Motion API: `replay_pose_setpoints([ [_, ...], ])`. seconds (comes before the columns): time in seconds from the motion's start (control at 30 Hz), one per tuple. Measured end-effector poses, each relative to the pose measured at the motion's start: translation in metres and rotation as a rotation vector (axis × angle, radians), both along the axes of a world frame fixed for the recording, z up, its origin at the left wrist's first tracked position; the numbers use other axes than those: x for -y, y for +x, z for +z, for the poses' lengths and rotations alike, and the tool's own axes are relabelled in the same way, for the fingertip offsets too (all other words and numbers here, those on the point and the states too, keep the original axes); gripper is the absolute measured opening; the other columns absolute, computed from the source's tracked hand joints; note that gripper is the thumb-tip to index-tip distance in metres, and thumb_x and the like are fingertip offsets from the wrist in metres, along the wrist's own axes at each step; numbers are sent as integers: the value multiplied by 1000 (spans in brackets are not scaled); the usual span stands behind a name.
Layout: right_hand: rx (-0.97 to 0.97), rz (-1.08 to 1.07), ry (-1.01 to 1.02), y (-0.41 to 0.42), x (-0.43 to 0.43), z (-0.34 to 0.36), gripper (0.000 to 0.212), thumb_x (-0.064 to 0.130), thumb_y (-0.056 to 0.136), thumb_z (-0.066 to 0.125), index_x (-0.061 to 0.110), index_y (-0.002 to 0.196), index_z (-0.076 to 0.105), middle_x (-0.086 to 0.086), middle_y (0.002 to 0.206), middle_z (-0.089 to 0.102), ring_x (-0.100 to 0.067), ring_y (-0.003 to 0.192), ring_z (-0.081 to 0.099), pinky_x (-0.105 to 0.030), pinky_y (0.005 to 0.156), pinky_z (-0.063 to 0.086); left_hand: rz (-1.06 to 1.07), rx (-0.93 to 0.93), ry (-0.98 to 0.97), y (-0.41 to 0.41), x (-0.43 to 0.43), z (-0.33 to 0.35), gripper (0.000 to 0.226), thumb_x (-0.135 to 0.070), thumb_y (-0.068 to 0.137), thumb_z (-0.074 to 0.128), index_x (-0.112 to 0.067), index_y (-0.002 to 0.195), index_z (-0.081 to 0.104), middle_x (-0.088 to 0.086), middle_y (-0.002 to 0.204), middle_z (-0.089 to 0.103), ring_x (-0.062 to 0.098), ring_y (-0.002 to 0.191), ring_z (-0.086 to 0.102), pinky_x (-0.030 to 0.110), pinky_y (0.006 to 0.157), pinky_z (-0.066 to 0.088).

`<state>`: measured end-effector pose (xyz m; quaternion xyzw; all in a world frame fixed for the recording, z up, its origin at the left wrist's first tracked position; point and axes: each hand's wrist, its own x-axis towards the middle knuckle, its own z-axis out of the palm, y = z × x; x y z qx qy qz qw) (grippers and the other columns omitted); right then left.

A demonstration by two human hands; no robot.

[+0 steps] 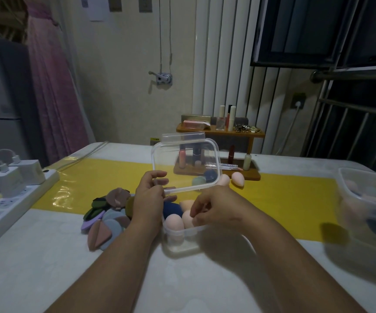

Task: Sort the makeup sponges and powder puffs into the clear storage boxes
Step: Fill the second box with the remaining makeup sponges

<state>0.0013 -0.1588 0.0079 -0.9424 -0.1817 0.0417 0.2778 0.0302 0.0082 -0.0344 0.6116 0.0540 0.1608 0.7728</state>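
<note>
**Head view**

1. The clear box (182, 237) sits on the white table (47, 267), at centre frame just below the hands. It already holds several sponges.
2. The left hand (151, 195) grips the lid (184, 159) at its lower left corner, with thumb and fingers clamped on the rim. The lid stands nearly upright above and behind the box, its broad face toward the camera and its long edge running left to right. Judgement: it is held up to keep the opening free for loading.
3. The right hand (214, 206) reaches over the opening from the right. Its fingers are curled down together onto a pink sponge (187, 220). Whether they pinch it or only press it in cannot be determined.
4. A second pink sponge (174, 222) stands at the near left corner of the box, long axis roughly upright and narrower end up. Judgement: upright packing fits more sponges side by side.
5. The powder puffs (108, 213) lie in an overlapping flat pile left of the box, not yet boxed.
6. A loose teardrop sponge (238, 179) lies on the yellow mat (284, 199) to the right of the lid. Its long axis is diagonal and its point is toward lower right.
7. A second clear box (349, 186), blurred at the right edge, also holds sponges.
</note>
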Motion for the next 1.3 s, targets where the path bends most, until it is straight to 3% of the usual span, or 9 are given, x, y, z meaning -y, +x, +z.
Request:
replay_pose_setpoints([
  [0.1, 6, 7, -4, 0, 0, 0, 12, 22, 83, 76, 33, 88, 75, 18, 82, 63, -3, 82, 59, -17, 67, 47, 0, 0, -7, 0, 0, 0, 49, 17, 82, 30, -18, 94, 63, 13, 110, 56, 30, 96, 59, 35, 67, 59],
  [0.23, 35, -3, -3, -1, 1, -1, 20, 21, 82, 76, 35, 76, 63, 13, 88, 65, -9, 86, 63, -29, 77, 57, -4, 14, -12, 1, 1, -1, 50, 18, 82, 30, -18, 93, 63, 13, 108, 56, 28, 94, 58, 35, 67, 59],
  [0.4, 55, -29, 29, -1, 1, 0, 19, 16, 80, 72, 34, 73, 68, 12, 83, 69, -9, 85, 64, -31, 78, 59, 1, 3, -17, 3, 0, -3, 51, 18, 81, 30, -19, 92, 64, 15, 110, 56, 32, 97, 58, 37, 68, 59],
  [0.6, -11, -7, 55, -2, 0, 1, 16, 20, 83, 76, 36, 81, 75, 14, 86, 69, -6, 83, 63, -19, 70, 51, 0, 7, -22, 3, 0, -3, 50, 18, 82, 31, -18, 92, 64, 14, 109, 56, 32, 98, 58, 36, 67, 58],
  [0.8, 6, -23, 101, -3, 1, 0, 20, 20, 80, 77, 37, 71, 72, 15, 83, 69, -8, 82, 65, -31, 76, 59, 4, -3, -7, 0, 1, 0, 49, 17, 83, 31, -18, 93, 63, 16, 113, 56, 34, 101, 60, 34, 67, 60],
  [1.07, 72, -29, 171, -3, 4, 1, 11, 22, 83, 74, 32, 78, 73, 15, 78, 66, -3, 70, 58, -20, 62, 46, 12, -14, 6, -2, 2, 1, 48, 16, 83, 32, -19, 94, 63, 13, 111, 57, 33, 103, 59, 35, 69, 59],
  [1.3, 309, -137, 437, 7, 12, -9, 20, 16, 85, 70, 33, 75, 69, 16, 73, 66, 3, 71, 58, -11, 61, 44, 12, -17, -4, -1, 1, 2, 49, 17, 83, 31, -18, 94, 63, 15, 112, 57, 27, 94, 59, 37, 70, 60],
])
